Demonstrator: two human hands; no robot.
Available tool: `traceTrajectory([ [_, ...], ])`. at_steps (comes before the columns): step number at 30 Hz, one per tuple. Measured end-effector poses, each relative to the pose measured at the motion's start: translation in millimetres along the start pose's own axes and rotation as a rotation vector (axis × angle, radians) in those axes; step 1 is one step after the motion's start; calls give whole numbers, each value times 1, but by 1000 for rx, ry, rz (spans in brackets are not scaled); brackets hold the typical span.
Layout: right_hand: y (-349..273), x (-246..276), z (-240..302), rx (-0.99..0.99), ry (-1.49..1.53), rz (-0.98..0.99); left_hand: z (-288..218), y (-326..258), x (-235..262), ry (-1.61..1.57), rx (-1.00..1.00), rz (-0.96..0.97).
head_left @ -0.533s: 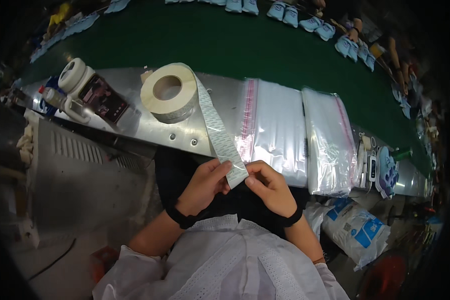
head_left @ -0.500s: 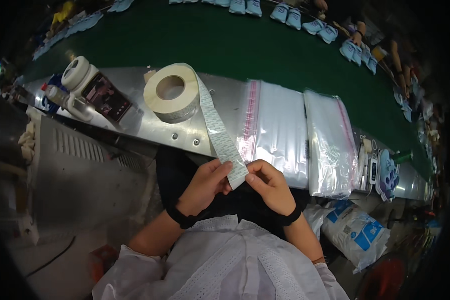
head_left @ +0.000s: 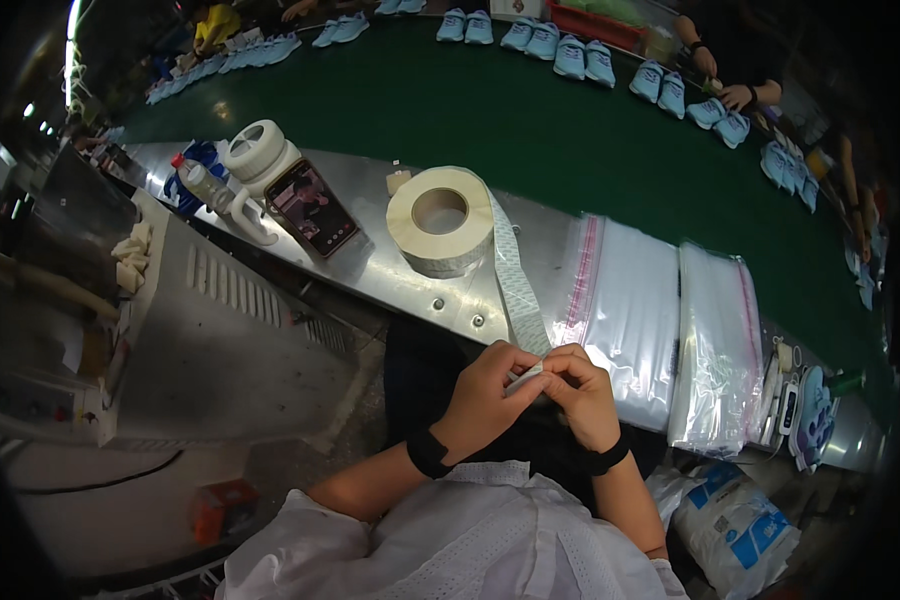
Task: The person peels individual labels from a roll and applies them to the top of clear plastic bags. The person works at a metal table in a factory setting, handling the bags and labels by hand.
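A thick roll of labels [head_left: 407, 228] lies flat on the metal ledge, and its printed label strip [head_left: 519, 290] runs off the right side down to my hands. With thumb and fingers closed, my left hand [head_left: 482, 400] grips the strip's end, which is bent up at an angle. Pressed against it from the other side, my right hand [head_left: 585, 400] pinches the same end. The fingertips of both hands meet there and hide part of it. Just right of my hands lies a stack of clear zip bags [head_left: 632, 325].
Another stack of clear bags [head_left: 715, 350] lies farther right, beside a sports shoe [head_left: 813, 420]. A phone [head_left: 312, 208] leans against a white jug [head_left: 260, 155] on the left. Beyond the ledge runs a green conveyor belt [head_left: 360, 120] lined with pale blue shoes; co-workers' hands [head_left: 735, 97] work across it.
My view has swung to the left, so everything sits farther right. The strip's end, flat before, is now bent between my fingers, and my hands have drawn closer together.
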State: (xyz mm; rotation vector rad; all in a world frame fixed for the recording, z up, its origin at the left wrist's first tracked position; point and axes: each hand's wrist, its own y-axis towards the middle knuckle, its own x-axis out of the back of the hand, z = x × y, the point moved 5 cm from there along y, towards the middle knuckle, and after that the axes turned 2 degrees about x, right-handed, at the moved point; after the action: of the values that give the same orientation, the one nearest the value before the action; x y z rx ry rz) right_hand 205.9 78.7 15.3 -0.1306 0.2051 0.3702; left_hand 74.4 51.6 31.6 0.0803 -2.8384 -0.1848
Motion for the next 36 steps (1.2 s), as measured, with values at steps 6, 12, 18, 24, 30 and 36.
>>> traceTrajectory([
  [6, 2, 12, 1, 162, -444, -101, 5, 13, -5, -64, 108, 44],
  [12, -5, 23, 2, 69, -305, -120, 15, 18, -17, -128, 105, 95],
  [18, 0, 18, 7, 136, -376, -144, 13, 19, -17, -252, 165, 188],
  [24, 0, 16, 5, 117, -393, -127, 27, 16, -14, -423, 342, 238],
  [30, 6, 12, 9, 145, -505, -150, 18, 17, -13, -442, 315, 240],
  [36, 5, 7, 12, 258, -566, -96, 36, 16, -12, -841, 542, 197],
])
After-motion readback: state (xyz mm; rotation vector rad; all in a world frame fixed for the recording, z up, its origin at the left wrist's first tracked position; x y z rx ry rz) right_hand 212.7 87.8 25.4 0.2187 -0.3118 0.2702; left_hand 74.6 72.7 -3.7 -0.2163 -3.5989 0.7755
